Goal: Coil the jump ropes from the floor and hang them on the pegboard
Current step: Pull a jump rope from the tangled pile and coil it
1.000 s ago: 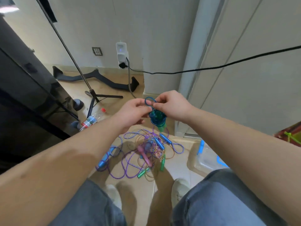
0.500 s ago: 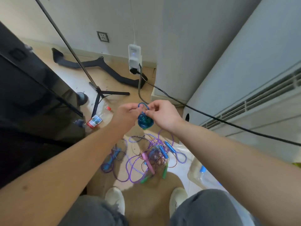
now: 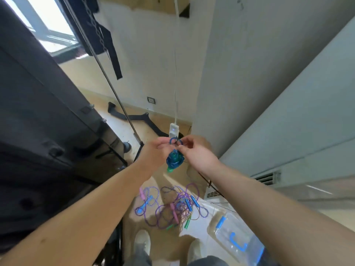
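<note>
Raised higher than before, the left hand (image 3: 153, 151) and right hand (image 3: 196, 153) each pinch the top loop of a coiled translucent blue plastic jump rope (image 3: 174, 160); tangled purple ropes (image 3: 172, 210) lie on the floor (image 3: 161, 181) at six o'clock.

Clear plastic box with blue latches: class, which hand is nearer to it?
Right. The right hand is up and left of the clear plastic box; the left hand is further left, beyond the coiled blue jump rope.

Coiled blue rope (image 3: 174, 160): pinched at top by left hand (image 3: 153, 153) and right hand (image 3: 197, 153).
Rope tangle (image 3: 172, 210): on floor (image 3: 169, 181) below coiled blue rope.
</note>
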### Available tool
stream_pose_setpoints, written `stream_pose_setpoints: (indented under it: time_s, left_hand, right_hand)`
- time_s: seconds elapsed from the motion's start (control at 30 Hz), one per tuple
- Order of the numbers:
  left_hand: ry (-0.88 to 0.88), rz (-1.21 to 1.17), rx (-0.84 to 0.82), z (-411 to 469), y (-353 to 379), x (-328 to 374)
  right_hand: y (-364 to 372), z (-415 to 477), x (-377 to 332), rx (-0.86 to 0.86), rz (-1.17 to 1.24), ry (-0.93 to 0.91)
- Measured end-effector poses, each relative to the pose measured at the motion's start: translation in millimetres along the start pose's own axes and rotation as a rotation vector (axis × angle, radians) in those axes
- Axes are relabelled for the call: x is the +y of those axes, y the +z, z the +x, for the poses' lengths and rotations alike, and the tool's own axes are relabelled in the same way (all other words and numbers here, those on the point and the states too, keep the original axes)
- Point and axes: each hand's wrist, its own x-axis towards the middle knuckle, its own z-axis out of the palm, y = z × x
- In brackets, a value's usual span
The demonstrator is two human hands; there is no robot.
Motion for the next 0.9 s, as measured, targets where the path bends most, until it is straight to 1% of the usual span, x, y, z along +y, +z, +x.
stream_pose_setpoints:
  time_s: [0.17,0.3,0.5,0.63,0.73,0.8,0.9]
  left_hand:
    - [0.109,-0.011,0.008,-33,-21,74]
    - [0.195,-0.025,0.047,-45,-47,110]
    - [0.253,-0.002,0.096,-40,-101,151]
    - [0.272,-0.05,0.156,-28,-143,175]
    - [0.303,0.009,0.182,-22,-170,191]
    - [0.317,0.034,0.187,-18,-183,200]
    - [0.3,-0.009,0.202,-9,-197,212]
  right_hand:
    - [-46,-16,-72,0.034,0.038,-0.011]
    - [-62,-20,-120,0.051,0.12,-0.071]
    - [-52,0,-181,0.088,0.175,-0.131]
    - [-42,9,-223,0.079,0.26,-0.172]
    - [-35,14,-252,0.083,0.284,-0.199]
    - [-33,18,-268,0.091,0.272,-0.223]
    - [-32,29,-289,0.097,0.211,-0.265]
